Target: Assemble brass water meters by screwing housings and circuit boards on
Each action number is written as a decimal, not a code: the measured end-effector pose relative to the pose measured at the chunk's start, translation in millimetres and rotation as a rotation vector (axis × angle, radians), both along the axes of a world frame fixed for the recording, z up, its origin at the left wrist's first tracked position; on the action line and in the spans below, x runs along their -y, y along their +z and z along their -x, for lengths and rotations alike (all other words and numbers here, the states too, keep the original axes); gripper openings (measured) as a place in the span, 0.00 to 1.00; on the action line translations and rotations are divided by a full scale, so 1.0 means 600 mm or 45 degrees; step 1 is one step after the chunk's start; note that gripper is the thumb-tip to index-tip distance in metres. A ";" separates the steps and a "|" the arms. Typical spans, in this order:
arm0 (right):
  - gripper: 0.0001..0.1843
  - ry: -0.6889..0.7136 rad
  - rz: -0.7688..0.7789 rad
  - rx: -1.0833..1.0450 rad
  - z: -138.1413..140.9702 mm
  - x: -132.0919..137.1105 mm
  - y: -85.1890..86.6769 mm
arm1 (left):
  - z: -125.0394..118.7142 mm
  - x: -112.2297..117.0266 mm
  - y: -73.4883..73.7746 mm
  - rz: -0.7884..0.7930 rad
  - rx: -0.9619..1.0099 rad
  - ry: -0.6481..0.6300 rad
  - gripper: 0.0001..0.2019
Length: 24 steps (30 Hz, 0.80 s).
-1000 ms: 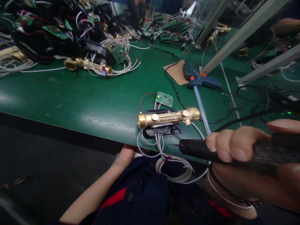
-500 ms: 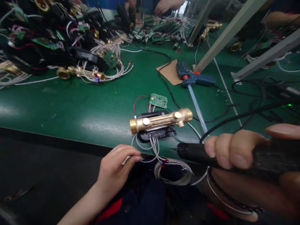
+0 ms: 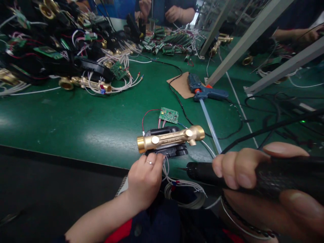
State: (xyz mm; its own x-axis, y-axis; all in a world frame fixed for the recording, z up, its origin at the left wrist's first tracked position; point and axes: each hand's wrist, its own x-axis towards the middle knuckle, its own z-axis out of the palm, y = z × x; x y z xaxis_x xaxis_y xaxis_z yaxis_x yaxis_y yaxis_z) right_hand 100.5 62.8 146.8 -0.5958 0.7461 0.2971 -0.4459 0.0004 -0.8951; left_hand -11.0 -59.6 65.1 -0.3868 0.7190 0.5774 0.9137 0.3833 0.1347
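In front of me a threaded brass pipe fitting [image 3: 172, 137] lies across a black plastic housing [image 3: 174, 151]. Thin wires join the housing to a small green circuit board [image 3: 168, 115] behind it. My left hand [image 3: 146, 175] is at the housing's near edge, fingers bent together beside the grey cables [image 3: 165, 168]; what they pinch is hidden. A black electric screwdriver [image 3: 202, 171] is wrapped in my right hand [image 3: 240, 168], its thin bit pointing left, apart from the housing. The coiled cable ends hang below the table edge.
A blue glue gun [image 3: 209, 91] with a long glue stick rests by a piece of cardboard [image 3: 178, 85]. Brass fittings, boards and cables pile up at left [image 3: 50, 50]. Metal posts [image 3: 250, 40] stand at right. Other people's hands [image 3: 174, 14] are across the table.
My left hand has moved up and right from a loop of grey cable to the housing's near edge. The screwdriver stays in my right hand; the view has shifted slightly.
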 end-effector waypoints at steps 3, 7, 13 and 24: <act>0.15 0.003 -0.023 0.005 0.005 0.000 0.005 | 0.002 -0.003 0.004 0.080 -0.061 -0.022 0.10; 0.12 -0.037 -0.059 0.043 0.016 0.005 0.013 | 0.012 0.000 -0.006 0.025 0.019 -0.083 0.12; 0.16 -0.005 -0.123 0.097 0.041 0.017 0.023 | 0.011 0.008 -0.035 -0.219 0.340 0.027 0.10; 0.14 0.031 -0.286 0.111 0.071 0.017 0.014 | 0.009 0.005 -0.041 -0.330 0.422 0.029 0.12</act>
State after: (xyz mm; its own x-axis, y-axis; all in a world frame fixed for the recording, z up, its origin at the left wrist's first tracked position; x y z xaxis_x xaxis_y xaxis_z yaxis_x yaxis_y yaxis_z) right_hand 58.0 52.4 155.5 -0.6436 0.6520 0.4008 -0.3691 0.1943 -0.9088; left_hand -16.3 -62.5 40.4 -0.5958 0.5554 0.5801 0.7966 0.3173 0.5145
